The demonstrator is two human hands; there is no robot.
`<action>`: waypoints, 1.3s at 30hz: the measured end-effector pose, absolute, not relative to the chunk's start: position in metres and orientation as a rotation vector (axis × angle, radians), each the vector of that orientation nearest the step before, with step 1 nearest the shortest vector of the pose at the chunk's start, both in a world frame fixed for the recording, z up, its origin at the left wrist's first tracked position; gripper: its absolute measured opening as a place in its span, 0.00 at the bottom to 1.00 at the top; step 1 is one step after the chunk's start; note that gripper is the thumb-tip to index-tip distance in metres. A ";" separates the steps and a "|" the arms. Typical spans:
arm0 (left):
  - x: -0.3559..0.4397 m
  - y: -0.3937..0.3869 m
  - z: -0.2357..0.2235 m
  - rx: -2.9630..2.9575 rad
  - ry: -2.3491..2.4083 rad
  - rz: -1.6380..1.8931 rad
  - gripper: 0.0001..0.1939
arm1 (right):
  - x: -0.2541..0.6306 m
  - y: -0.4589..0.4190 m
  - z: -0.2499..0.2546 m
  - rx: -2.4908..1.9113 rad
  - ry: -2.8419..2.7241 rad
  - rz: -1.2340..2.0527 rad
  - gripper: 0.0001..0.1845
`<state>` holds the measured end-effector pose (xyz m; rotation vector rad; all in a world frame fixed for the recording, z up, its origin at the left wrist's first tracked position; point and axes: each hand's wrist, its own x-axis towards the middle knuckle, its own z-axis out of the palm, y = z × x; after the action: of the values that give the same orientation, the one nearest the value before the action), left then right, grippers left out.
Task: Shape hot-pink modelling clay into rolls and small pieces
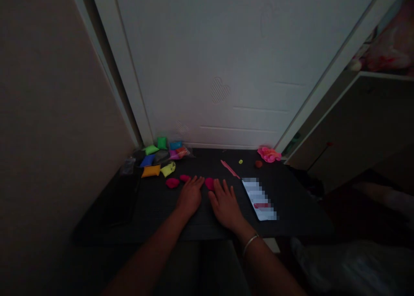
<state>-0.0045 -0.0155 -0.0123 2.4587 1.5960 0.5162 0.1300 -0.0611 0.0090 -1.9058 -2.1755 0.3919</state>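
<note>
My left hand (190, 196) lies palm down on the dark table with its fingers stretched forward. Just beyond its fingers is a dark pink piece of what looks like modelling clay (184, 177), and another flattened pink piece (172, 183) lies to its left. My right hand (226, 204), fingers spread flat, touches or partly covers a third pink piece (209, 183) at its fingertips. Whether anything sits under either palm is hidden. A bracelet circles my right wrist.
Colourful clay packets, among them an orange one (151, 171), cluster at the back left. A phone (258, 199) with a lit, blurred screen lies right of my hands. Beyond it are a pink clay tool (230, 169), a brown lump (258, 163) and a ruffled pink piece (269, 155).
</note>
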 end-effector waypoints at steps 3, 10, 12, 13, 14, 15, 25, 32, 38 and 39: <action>-0.005 -0.015 -0.012 2.457 1.599 0.490 0.25 | 0.126 -0.064 0.007 -1.871 -2.205 0.266 0.30; -0.005 -0.015 -0.012 2.455 1.576 0.520 0.25 | 0.127 -0.058 0.008 -1.814 -2.243 0.372 0.30; -0.005 -0.015 -0.012 2.436 1.581 0.545 0.26 | 0.130 -0.055 0.008 -1.823 -2.211 0.487 0.29; -0.005 -0.014 -0.013 2.426 1.587 0.553 0.26 | 0.131 -0.054 0.008 -1.829 -2.193 0.514 0.29; -0.005 -0.014 -0.013 2.418 1.593 0.561 0.26 | 0.131 -0.053 0.008 -1.834 -2.181 0.510 0.29; -0.006 -0.014 -0.014 2.413 1.599 0.566 0.26 | 0.131 -0.053 0.008 -1.836 -2.178 0.476 0.29; -0.005 -0.014 -0.016 2.395 1.604 0.587 0.26 | 0.131 -0.052 0.011 -1.809 -2.280 0.418 0.30; -0.005 -0.013 -0.016 2.394 1.599 0.599 0.26 | 0.132 -0.054 0.006 -1.877 -2.235 0.140 0.29; -0.004 -0.014 -0.015 2.389 1.586 0.605 0.26 | 0.134 -0.052 0.005 -1.958 -2.190 0.260 0.28; -0.005 -0.014 -0.015 2.390 1.583 0.604 0.26 | 0.134 -0.051 0.006 -1.968 -2.165 0.266 0.28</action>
<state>-0.0045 -0.0139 -0.0148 2.3898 1.5826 0.6037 0.1337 -0.0513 0.0060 -1.9677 -2.1652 0.2664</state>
